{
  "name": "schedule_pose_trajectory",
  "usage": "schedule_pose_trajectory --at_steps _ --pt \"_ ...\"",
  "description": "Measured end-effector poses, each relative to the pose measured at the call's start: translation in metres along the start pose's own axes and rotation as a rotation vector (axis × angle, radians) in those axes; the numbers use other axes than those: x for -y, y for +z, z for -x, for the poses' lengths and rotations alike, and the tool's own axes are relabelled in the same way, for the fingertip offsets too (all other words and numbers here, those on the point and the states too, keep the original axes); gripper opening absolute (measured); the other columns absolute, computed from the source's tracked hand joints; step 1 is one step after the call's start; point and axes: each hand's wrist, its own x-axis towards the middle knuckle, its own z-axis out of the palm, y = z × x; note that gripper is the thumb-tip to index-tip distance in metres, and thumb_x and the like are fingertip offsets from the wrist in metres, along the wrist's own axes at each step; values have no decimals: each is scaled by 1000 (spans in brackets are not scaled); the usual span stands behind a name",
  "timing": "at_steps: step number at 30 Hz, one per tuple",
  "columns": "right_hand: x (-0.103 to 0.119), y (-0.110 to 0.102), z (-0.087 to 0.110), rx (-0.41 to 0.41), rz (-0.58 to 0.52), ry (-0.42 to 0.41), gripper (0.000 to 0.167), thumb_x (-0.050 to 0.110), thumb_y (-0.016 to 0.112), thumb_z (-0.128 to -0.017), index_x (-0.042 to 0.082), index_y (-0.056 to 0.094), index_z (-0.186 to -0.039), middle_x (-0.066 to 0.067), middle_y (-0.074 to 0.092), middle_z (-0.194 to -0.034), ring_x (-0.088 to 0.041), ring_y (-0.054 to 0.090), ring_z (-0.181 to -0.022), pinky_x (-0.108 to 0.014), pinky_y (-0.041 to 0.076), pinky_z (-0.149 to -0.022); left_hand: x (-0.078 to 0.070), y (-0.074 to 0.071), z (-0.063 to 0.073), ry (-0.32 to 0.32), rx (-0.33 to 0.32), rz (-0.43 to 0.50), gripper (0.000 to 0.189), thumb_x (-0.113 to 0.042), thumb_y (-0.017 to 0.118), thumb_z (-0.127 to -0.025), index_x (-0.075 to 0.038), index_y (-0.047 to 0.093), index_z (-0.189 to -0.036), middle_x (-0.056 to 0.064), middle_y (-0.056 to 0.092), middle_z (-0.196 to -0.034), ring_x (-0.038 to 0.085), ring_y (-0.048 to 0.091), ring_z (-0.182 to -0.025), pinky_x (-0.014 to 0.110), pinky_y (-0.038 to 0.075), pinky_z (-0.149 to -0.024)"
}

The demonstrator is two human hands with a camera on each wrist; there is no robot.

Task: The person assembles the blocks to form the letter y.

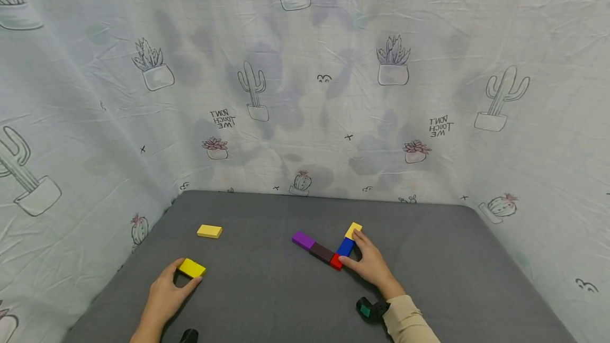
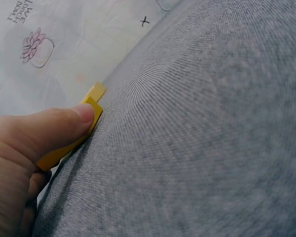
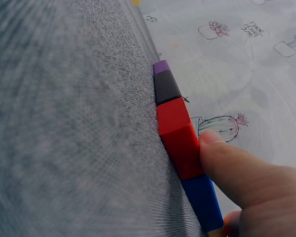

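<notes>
My left hand (image 1: pixel 164 295) pinches a bright yellow block (image 1: pixel 193 268) between thumb and fingers at the table's left. In the left wrist view the thumb presses on this block's near end. A paler yellow block (image 1: pixel 209 231) lies farther back, apart from it. Right of centre, several blocks form a bent V-shaped line: purple (image 1: pixel 303 240), dark brown (image 1: pixel 322 252), red (image 1: pixel 336 261), blue (image 1: pixel 345 247) and pale yellow (image 1: pixel 353 229). My right hand (image 1: pixel 374 266) spans the right arm of that line, thumb against the red block (image 3: pixel 180 143), fingers by the pale yellow one.
All the blocks lie on a grey cloth-covered table (image 1: pixel 267 300). A white sheet (image 1: pixel 305 94) printed with potted cacti hangs behind it and along both sides. A black device with a green patch (image 1: pixel 366 310) sits at my right wrist; another dark piece (image 1: pixel 189 335) shows near the left wrist.
</notes>
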Motion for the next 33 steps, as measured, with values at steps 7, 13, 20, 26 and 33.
schedule_pose_trajectory --at_steps 7,13,20,26,33 --pt "0 0 0 -11 4 -13 84 47 70 -81 -4 40 -141 -20 37 -148 -40 36 -135 -56 35 -106 -1 -1 1 -3 -1 31 84 -41 72 -81 9 35 -138 38 35 -138 54 36 -125 64 31 -102" --pt "0 1 1 -12 -1 -11 84 47 70 -81 -3 40 -142 -19 36 -149 -40 36 -135 -56 35 -106 0 -2 1 -1 16 34 85 -41 72 -81 8 34 -139 38 34 -139 53 36 -126 64 32 -102" --pt "0 1 1 -21 0 -11 85 48 70 -81 -3 40 -142 -18 35 -150 -40 36 -135 -57 35 -106 -1 -1 0 8 26 32 85 -42 72 -81 8 34 -139 37 35 -139 53 35 -127 64 30 -103" --pt "-1 1 2 -17 -7 -6 85 48 70 -81 -3 39 -142 -18 35 -150 -40 35 -136 -57 35 -106 -4 0 2 35 20 28 85 -43 73 -80 8 37 -138 37 37 -138 53 36 -126 63 32 -102" --pt "-1 1 2 -19 -19 -6 85 48 71 -81 -2 40 -142 -18 35 -150 -40 35 -136 -57 35 -105 -10 2 6 80 38 26 87 -48 73 -79 7 40 -137 36 39 -138 52 39 -125 63 35 -101"
